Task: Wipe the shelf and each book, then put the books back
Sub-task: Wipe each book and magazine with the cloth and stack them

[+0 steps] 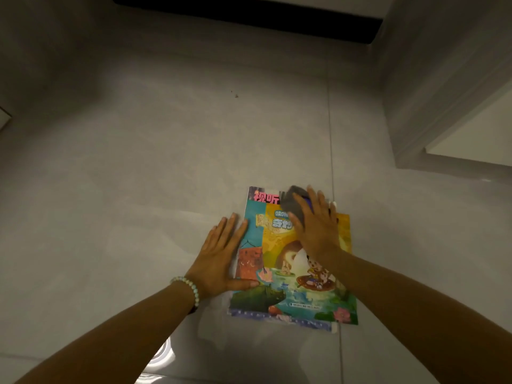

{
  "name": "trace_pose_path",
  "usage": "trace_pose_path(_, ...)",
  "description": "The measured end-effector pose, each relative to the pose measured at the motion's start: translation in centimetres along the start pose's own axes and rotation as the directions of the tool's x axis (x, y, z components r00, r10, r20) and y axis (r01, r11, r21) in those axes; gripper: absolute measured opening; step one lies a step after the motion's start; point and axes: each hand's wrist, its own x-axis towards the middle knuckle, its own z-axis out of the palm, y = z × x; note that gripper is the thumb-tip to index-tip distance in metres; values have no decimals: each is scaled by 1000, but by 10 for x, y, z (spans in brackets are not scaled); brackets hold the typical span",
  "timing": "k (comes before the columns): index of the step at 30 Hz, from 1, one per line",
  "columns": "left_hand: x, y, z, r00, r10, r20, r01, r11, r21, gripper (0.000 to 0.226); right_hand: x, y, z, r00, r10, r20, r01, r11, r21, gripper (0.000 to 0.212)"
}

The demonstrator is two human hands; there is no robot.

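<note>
Under the outspread right hand (315,231), seemingly a grey cloth (296,199) presses the book (291,289), which the flat left hand (221,253) steadies against sliding.

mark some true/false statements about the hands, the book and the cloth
1. The book lies closed, cover up, on the tiled floor. True.
2. The left hand holds the grey cloth. False: the right hand presses the cloth on the cover near its top edge.
3. A bead bracelet sits on the left wrist. True.
4. The left hand is lifted clear of the book. False: it lies flat at the book's left edge, fingers straight.
</note>
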Motion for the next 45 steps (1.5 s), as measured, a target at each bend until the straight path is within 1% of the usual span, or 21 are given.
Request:
trace_pose_path(2, 3, 0, -3, 997, 67, 29, -69, 995, 71, 120, -17, 2, 1, 999, 7, -38, -9, 999, -47, 70)
trace_pose_path(6, 7, -2, -6, 994, 87, 63, -93, 990, 104, 120, -57, -18, 16, 965, -263, -23, 262, 964, -41, 53)
trace_pose_path(7, 7, -3, -5, 994, 92, 56, -97, 989, 109, 121, -59, -14, 16, 962, -270, -32, 269, 962, -34, 53)
trace_pose_path(8, 8, -4, -6, 993, 97, 61, -104, 988, 116, 122, -59, -5, 15, 974, -216, -66, 215, 976, -25, 54)
trace_pose_path(10, 9, -3, -8, 994, 80, 74, -90, 987, 134, 119, -57, 22, 11, 989, 81, -120, -76, 996, 46, 61)
trace_pose_path(12, 10, 0, -10, 996, 44, 73, -54, 989, 139, 114, -53, 46, 3, 918, 391, -65, -373, 907, 194, 66)
trace_pose_path(13, 10, 1, -10, 997, 24, 66, -32, 992, 123, 110, -53, 46, 0, 887, 459, -44, -439, 870, 222, 66)
trace_pose_path(15, 11, 2, -9, 999, -7, 50, 5, 999, 50, 104, -59, 26, -2, 923, 371, -106, -350, 921, 173, 60)
trace_pose_path(18, 14, 0, -14, 999, -10, 49, 12, 999, -42, 91, -91, -31, 13, 996, -59, -64, 60, 998, 6, 54)
trace_pose_path(20, 15, -4, -18, 999, 15, 47, -12, 998, -64, 71, -118, -54, 21, 951, -308, 5, 308, 951, -6, 52)
trace_pose_path(22, 15, -5, -21, 996, 29, 82, -24, 998, -66, 58, -123, -45, 22, 889, -457, 38, 459, 886, -66, 52)
trace_pose_path(23, 15, -6, -20, 995, 30, 96, -25, 998, -59, 54, -121, -34, 22, 892, -452, 17, 450, 885, -120, 52)
trace_pose_path(26, 14, -5, -17, 996, 23, 90, -19, 999, -45, 58, -107, -4, 16, 996, -70, -55, 67, 996, -55, 55)
trace_pose_path(28, 13, -4, -17, 996, 14, 90, -9, 998, -58, 66, -109, -13, 17, 998, 33, -60, -35, 999, -35, 56)
trace_pose_path(31, 14, -4, -19, 996, 2, 93, 4, 997, -71, 59, -125, -59, 25, 967, -255, -15, 253, 964, -75, 53)
trace_pose_path(34, 13, -3, -19, 997, -4, 80, 9, 998, -68, 54, -132, -74, 29, 843, -535, 56, 538, 840, -75, 52)
trace_pose_path(36, 11, 0, -18, 998, -10, 64, 15, 998, -65, 68, -125, -54, 24, 862, -506, 28, 505, 854, -128, 50)
trace_pose_path(38, 10, 7, -16, 998, -41, 37, 42, 999, -29, 84, -121, -19, 17, 973, -229, -39, 225, 970, -88, 48)
trace_pose_path(40, 11, 17, -10, 995, -100, -7, 101, 995, 24, 87, -132, 13, 12, 995, 22, -100, -23, 1000, -2, 49)
trace_pose_path(42, 14, 32, 1, 987, -159, -36, 161, 985, 54, 85, -158, 19, 15, 997, 12, -75, -11, 1000, 21, 52)
trace_pose_path(45, 18, 51, 19, 973, -225, -51, 228, 973, 42, 81, -190, 9, 20, 970, -238, -48, 237, 971, -22, 51)
